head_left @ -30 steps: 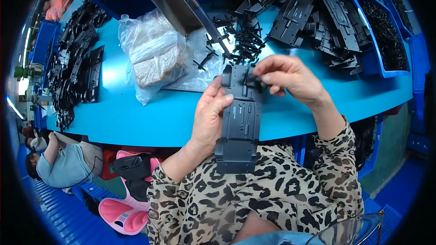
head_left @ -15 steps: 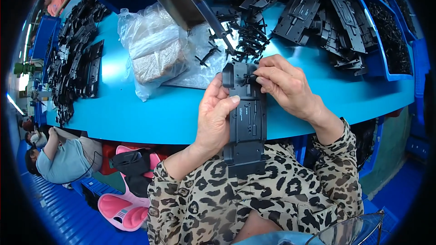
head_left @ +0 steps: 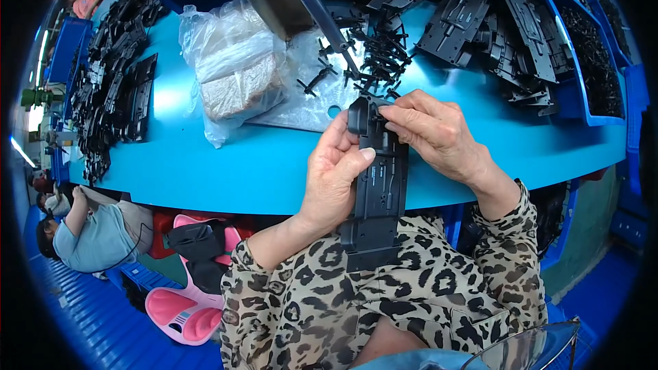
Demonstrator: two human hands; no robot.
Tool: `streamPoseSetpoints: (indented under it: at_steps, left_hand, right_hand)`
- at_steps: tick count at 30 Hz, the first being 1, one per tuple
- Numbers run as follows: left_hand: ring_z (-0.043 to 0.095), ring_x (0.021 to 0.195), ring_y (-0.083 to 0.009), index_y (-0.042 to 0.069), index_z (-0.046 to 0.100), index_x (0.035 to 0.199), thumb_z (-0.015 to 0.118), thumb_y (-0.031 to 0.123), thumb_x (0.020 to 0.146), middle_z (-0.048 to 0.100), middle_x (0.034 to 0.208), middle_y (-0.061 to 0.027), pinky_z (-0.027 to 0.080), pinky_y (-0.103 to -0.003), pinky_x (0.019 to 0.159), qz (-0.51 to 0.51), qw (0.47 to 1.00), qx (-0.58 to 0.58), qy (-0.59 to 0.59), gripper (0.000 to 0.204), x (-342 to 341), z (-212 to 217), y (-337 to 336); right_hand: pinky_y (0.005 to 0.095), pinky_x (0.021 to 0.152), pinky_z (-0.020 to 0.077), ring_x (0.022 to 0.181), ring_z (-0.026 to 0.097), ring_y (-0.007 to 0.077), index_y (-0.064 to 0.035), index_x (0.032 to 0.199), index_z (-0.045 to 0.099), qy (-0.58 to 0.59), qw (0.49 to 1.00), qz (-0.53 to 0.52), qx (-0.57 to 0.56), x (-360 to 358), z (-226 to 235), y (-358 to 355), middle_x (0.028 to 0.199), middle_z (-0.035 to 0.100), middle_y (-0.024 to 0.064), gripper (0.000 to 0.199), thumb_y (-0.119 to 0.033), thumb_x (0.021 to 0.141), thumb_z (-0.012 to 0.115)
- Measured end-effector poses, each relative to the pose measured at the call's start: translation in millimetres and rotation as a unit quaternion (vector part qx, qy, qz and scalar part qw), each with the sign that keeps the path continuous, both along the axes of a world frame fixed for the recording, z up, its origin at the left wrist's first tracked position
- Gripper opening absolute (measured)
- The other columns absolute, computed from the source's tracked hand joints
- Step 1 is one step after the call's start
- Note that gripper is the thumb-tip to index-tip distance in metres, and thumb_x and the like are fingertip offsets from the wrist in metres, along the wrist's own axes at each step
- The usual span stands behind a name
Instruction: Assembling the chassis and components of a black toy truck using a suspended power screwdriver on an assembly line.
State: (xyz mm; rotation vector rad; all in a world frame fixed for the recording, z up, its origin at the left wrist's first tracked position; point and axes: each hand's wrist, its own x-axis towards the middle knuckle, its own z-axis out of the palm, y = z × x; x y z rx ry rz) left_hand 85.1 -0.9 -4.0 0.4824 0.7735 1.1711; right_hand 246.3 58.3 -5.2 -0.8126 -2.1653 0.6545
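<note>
My left hand (head_left: 332,181) is closed round the left side of a long black plastic housing (head_left: 378,188), thumb on its face and fingers behind. The housing stretches from the table's front edge down over my lap, its recessed end pointing away from me. At that far end my right hand (head_left: 439,133) pinches with thumb and forefinger against the housing's right side. Whatever lies between those fingertips is small, dark and mostly hidden. Just beyond, small black plastic pieces with crossbars (head_left: 384,58) lie heaped on a silvery sheet (head_left: 305,113).
A tool with a metal shaft (head_left: 319,17) hangs over the small pieces. Left of it sits a plastic-wrapped block (head_left: 240,89). More black housings are piled at left (head_left: 113,89) and right (head_left: 456,17). A blue bin (head_left: 582,106) stands far right. Someone in light blue (head_left: 103,233) sits at left.
The housing has shifted slightly right and its far end has tilted, so its recess shows less. My left hand moved right with it; my right fingertips stay at the far end.
</note>
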Motion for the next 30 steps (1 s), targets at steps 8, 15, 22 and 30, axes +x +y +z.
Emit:
streamPoseSetpoints:
  at_steps: [8, 15, 22, 30]
  left_hand:
    - [0.048, 0.093, -0.0117, -0.005, 0.027, 0.121, 0.046, -0.003, 0.076, 0.048, 0.103, -0.0095, 0.039, -0.024, 0.081, -0.012, 0.999, 0.031, 0.004, 0.048, 1.4, -1.4, -0.1]
    - [0.047, 0.093, -0.0104, -0.004, 0.032, 0.119, 0.046, -0.003, 0.076, 0.048, 0.104, -0.0085, 0.038, -0.023, 0.082, -0.026, 0.999, 0.026, 0.010, 0.045, 3.5, -0.1, 1.3]
    - [0.047, 0.091, -0.0095, -0.003, 0.032, 0.119, 0.044, -0.002, 0.077, 0.049, 0.102, -0.0078, 0.038, -0.022, 0.080, -0.031, 0.999, 0.026, 0.018, 0.044, 3.6, 0.5, 0.3]
    - [0.047, 0.091, -0.0096, -0.003, 0.033, 0.119, 0.044, -0.002, 0.076, 0.048, 0.103, -0.0079, 0.038, -0.022, 0.080, -0.033, 0.999, 0.029, 0.029, 0.044, 4.3, 0.6, 2.2]
  right_hand:
    - [0.0263, 0.045, 0.0457, 0.056, 0.057, 0.0193, 0.0000, 0.086, 0.059, 0.012, 1.000, -0.011, -0.025, 1.0, 1.1, -1.0, 0.074, 0.055, 0.0091, 0.022, 0.000, 0.065, 0.062]
    - [0.0263, 0.044, 0.0439, 0.054, 0.055, 0.0187, -0.0008, 0.083, 0.059, -0.002, 0.999, -0.036, -0.006, -0.4, 1.7, -1.0, 0.072, 0.054, 0.0082, 0.019, -0.008, 0.066, 0.064]
    - [0.0249, 0.047, 0.0444, 0.059, 0.056, 0.0181, 0.0012, 0.086, 0.058, -0.019, 0.998, -0.023, -0.052, -0.2, 9.5, -1.4, 0.074, 0.055, 0.0095, 0.023, -0.006, 0.066, 0.066]
    - [0.0247, 0.047, 0.0451, 0.060, 0.056, 0.0178, 0.0012, 0.087, 0.058, -0.027, 0.998, -0.047, -0.034, -1.7, 9.4, -4.8, 0.075, 0.056, 0.0095, 0.024, -0.005, 0.065, 0.066]
